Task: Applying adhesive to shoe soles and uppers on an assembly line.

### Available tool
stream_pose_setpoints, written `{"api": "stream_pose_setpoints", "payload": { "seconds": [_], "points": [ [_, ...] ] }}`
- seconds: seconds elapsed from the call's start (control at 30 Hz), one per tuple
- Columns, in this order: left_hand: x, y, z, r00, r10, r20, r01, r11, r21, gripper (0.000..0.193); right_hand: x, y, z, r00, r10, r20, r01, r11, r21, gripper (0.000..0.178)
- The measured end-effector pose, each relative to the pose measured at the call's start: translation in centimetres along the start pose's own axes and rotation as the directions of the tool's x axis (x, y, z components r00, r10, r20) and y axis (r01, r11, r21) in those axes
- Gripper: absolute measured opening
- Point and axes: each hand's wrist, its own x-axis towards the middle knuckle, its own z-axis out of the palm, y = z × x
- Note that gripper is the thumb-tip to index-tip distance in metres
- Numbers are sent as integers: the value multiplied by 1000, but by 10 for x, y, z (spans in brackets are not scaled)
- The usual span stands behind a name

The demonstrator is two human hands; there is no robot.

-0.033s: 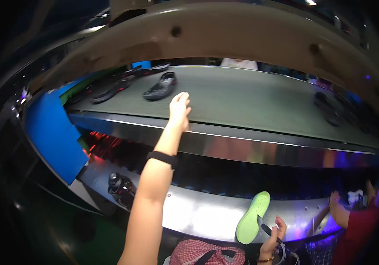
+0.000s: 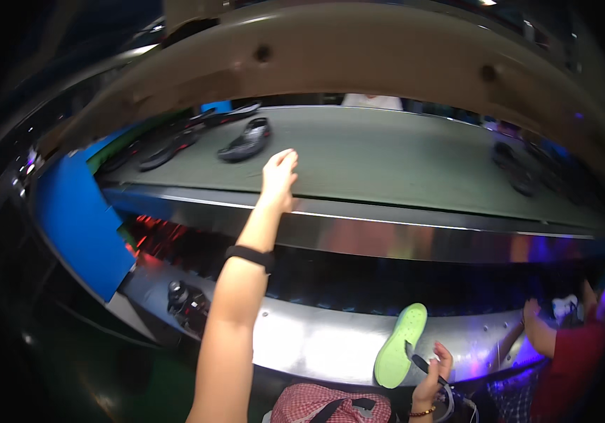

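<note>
My left hand (image 2: 279, 176) reaches out over the green conveyor belt (image 2: 380, 151), its fingers loosely stretched, with nothing visible in them. Just ahead and to its left lies a black shoe (image 2: 246, 139) on the belt. A black band circles my left forearm. Low in the view, my right hand (image 2: 432, 384) is closed on a slim black-handled tool (image 2: 421, 364). The tool's dark tip lies against a lime-green shoe sole (image 2: 395, 352) on the metal ledge (image 2: 309, 338); whether it touches I cannot tell.
More dark shoes (image 2: 168, 151) are at the belt's left end, others (image 2: 515, 169) at its right. A broad brown beam (image 2: 373, 53) crosses overhead. A blue panel (image 2: 77, 225) and a dark bottle (image 2: 188, 304) stand left. At right sits a person in a red sleeve (image 2: 576, 356).
The whole view has shifted slightly, with most things a little farther left in the picture. My left hand stays stretched over the belt, and my right hand keeps the black-handled tool.
</note>
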Motion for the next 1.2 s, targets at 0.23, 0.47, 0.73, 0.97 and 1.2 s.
{"api": "stream_pose_setpoints", "payload": {
  "seconds": [0.23,0.47,0.73,0.97,1.2],
  "points": [
    [-1,-8,-1,968,98,231,-191,883,428,28,-1,20,0,928,159,338,-213,968,129,30],
    [-27,0,28,675,300,674,-713,29,701,29,-2,30,-12,911,180,370,-208,977,36,19],
    [-20,27,156,410,126,903,-869,-247,429,44,3,36,-14,884,115,453,-128,992,-3,20],
    [-49,-11,329,219,-38,975,-910,-369,189,65,35,46,-8,855,150,496,-227,969,99,22],
    [-63,-56,435,60,-4,998,-977,-204,58,82,69,20,-35,879,152,452,-224,969,109,25]
  ]
}}
